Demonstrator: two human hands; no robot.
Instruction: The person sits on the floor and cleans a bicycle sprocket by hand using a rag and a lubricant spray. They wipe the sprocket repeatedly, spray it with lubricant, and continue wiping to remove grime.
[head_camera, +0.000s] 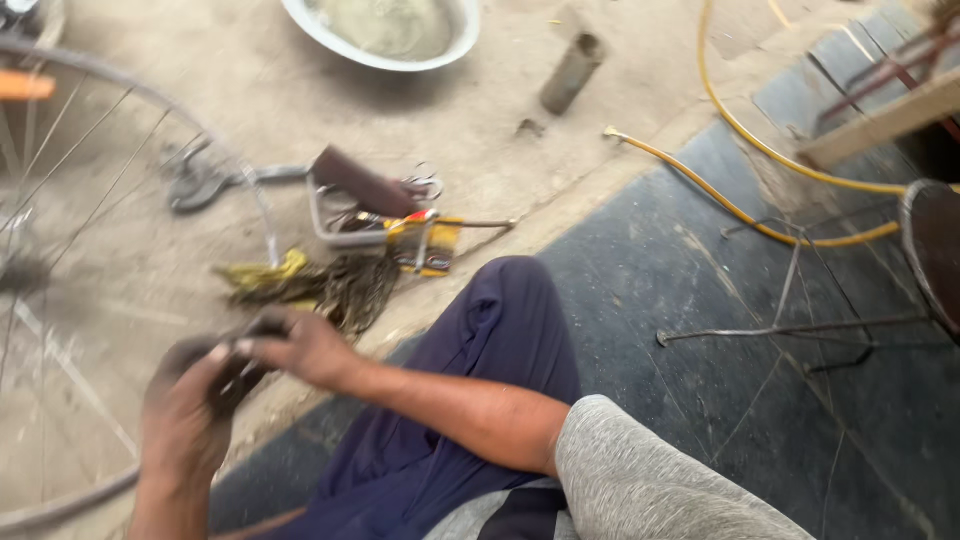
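Low on the left of the head view, over the dusty concrete floor (480, 120), both hands meet on one small dark object (240, 375) — too blurred to name. The left hand (185, 420) is clenched around its lower end; the right hand (305, 348) pinches its upper end with fingers and thumb. It sits just beside the rim of a spoked bicycle wheel (110, 190), which fills the left edge.

Risks, as a judgement: the piece is small and held only at its ends, so a slip of the pinch could drop it into the dust, or among the spokes, where it would be hard to find. The hands work near the thin spokes, and a sudden tug could drive knuckles into them. The yellow hose (740, 210) curling across the dark floor slab (to the person's right) could catch a foot on rising.

Counted: one wheel, one metal basin (400, 45) at the top, one short pipe stub (572, 72), one pair of pliers (205, 180), one small tray (345, 215) of tools, one heap of dirty rags (320, 285), one hose, and one wire-framed stand (800, 330) on the right.
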